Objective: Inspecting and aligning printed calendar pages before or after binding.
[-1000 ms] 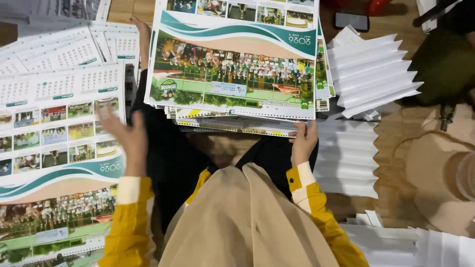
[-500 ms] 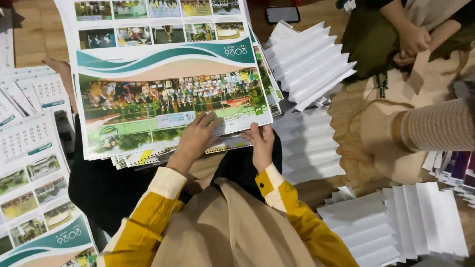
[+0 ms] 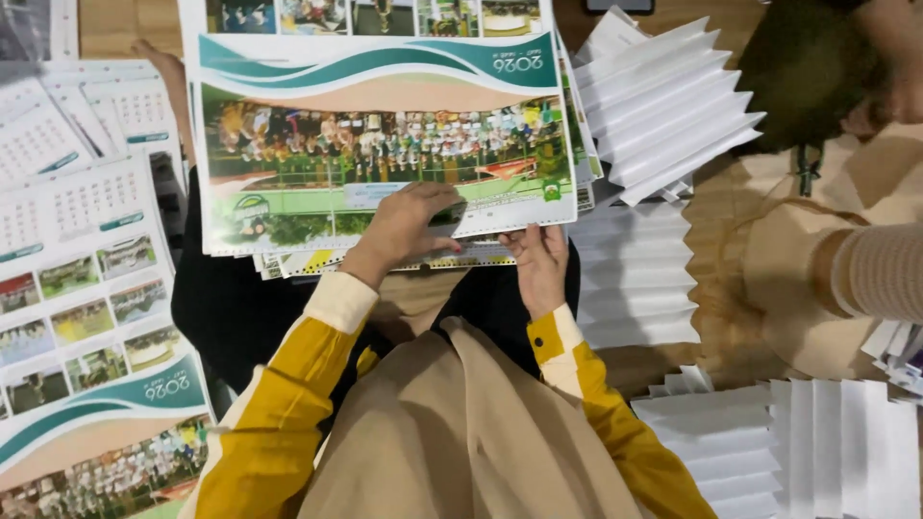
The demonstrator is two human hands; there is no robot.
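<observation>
A brown wooden floor [image 3: 115,29] carries everything. Printed calendar sheets [image 3: 87,317] lie spread on it at the left, fanned stacks of folded white paper [image 3: 673,106] at the upper right, and more white stacks [image 3: 808,452] at the lower right.

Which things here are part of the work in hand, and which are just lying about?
In hand: left hand and right hand on the calendar sheet stack.
Lying about: calendar sheets at left, fanned white paper stacks, another person's sleeve.

Two hands [image 3: 409,231] [image 3: 540,264], two calendar stacks [image 3: 375,144] [image 3: 77,288], three fanned white paper piles [image 3: 663,106] [image 3: 635,279] [image 3: 798,452].
</observation>
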